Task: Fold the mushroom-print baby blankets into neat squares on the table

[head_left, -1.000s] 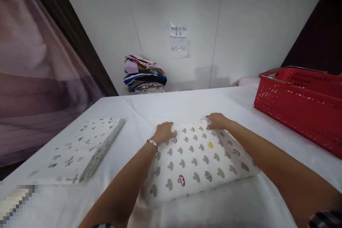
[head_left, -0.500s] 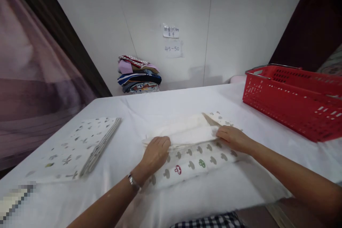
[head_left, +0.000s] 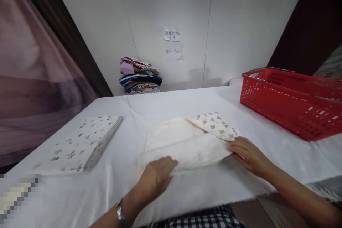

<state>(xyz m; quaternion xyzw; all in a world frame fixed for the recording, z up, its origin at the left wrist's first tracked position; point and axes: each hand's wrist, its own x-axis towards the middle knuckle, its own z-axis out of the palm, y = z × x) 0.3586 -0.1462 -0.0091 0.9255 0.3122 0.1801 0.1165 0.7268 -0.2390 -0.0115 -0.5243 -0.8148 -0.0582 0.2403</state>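
Right hand [head_left: 247,155] pinches one of two cloths [head_left: 171,131]; left hand [head_left: 157,175] half-curls at its edge, grip unclear. Of two notes [head_left: 173,52], one reads "45-50".

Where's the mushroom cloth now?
In the head view, the mushroom cloth lies mid-picture on the table, right of the folded cloth, with the left hand and right hand at its near edge.

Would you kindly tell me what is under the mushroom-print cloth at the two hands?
The white tablecloth shows around the mushroom-print cloth and presumably continues beneath it. What lies directly under is covered; the left hand and right hand also hide parts of its edge.
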